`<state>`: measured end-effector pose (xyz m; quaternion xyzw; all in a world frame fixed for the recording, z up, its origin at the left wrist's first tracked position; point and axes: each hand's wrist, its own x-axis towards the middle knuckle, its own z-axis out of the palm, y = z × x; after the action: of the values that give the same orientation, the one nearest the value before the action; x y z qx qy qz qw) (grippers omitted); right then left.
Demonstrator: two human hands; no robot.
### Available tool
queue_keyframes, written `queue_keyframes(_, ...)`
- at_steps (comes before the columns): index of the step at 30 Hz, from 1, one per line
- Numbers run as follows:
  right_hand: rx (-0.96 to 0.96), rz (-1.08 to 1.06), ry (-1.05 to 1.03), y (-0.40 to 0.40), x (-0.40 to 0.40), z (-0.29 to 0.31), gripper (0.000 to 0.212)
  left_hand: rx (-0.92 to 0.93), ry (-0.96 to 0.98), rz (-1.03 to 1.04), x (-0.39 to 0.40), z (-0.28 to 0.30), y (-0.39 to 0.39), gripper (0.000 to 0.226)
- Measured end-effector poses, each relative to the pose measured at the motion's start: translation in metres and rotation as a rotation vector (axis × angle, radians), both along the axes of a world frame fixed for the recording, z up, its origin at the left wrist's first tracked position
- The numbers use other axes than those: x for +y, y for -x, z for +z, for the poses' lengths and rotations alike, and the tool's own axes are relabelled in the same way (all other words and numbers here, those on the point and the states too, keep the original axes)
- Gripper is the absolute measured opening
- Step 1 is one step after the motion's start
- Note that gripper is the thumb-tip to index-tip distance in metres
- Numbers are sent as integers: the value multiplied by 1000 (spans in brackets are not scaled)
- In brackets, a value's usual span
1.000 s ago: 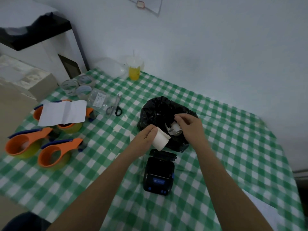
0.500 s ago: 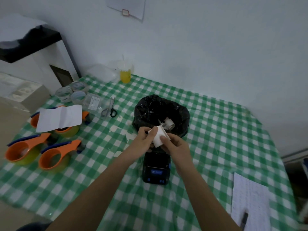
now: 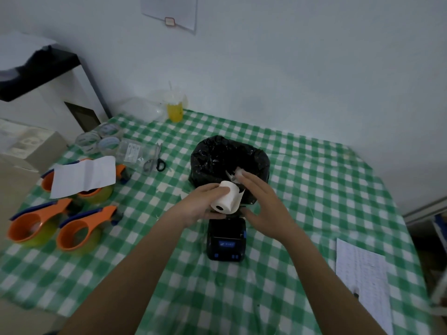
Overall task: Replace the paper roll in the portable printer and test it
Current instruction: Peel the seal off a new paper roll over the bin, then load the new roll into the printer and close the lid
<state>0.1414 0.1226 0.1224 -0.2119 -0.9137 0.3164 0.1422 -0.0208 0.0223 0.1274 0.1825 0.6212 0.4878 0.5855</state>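
Observation:
A small black portable printer (image 3: 226, 240) lies on the green checked tablecloth, its lid end under my hands. My left hand (image 3: 202, 204) grips a white paper roll (image 3: 227, 197) just above the printer's far end, core hole facing me. The roll's loose end sticks up on the right. My right hand (image 3: 262, 204) hovers beside the roll with fingers spread, holding nothing. Behind the hands stands a bin lined with a black bag (image 3: 227, 160), with an old roll core and paper scraps (image 3: 235, 174) inside.
Three orange tape dispensers (image 3: 82, 230) and a folded white sheet (image 3: 83, 176) lie at the left. Scissors (image 3: 154, 162), clear tape rolls (image 3: 98, 140) and a yellow cup (image 3: 175, 110) sit toward the back. A printed paper sheet (image 3: 362, 276) lies at the right table edge.
My right hand left the black bag, came to the roll, and now has opened beside it. The roll has turned so its core hole faces me.

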Motion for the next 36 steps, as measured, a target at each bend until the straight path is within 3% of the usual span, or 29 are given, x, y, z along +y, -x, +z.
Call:
queue_keyframes(4,-28,134,-277,8,12,0,53,104,8,-163,1,1,0,14)
queue_keyframes(8,-21,203,-345,7,16,-5,50,137,41,-222,0,-5,4,15)
queue_keyframes(12,-3,197,-308,6,10,-16,46,93,110,-218,-1,-19,6,39)
queue_keyframes(15,-32,83,-215,0,4,-37,47,137,204,-104,2,-34,5,54)
queue_keyframes(20,-180,-159,-80,-12,-14,-83,46,620,165,69,1,-67,6,20)
queue_keyframes(22,-246,-212,-43,-12,-19,-99,46,711,121,28,1,-79,7,21)
queue_keyframes(28,-357,-268,29,7,-17,-121,43,789,54,-134,5,-94,4,41)
queue_keyframes(36,-516,-170,-75,19,-1,-143,40,784,92,-172,13,-110,6,31)
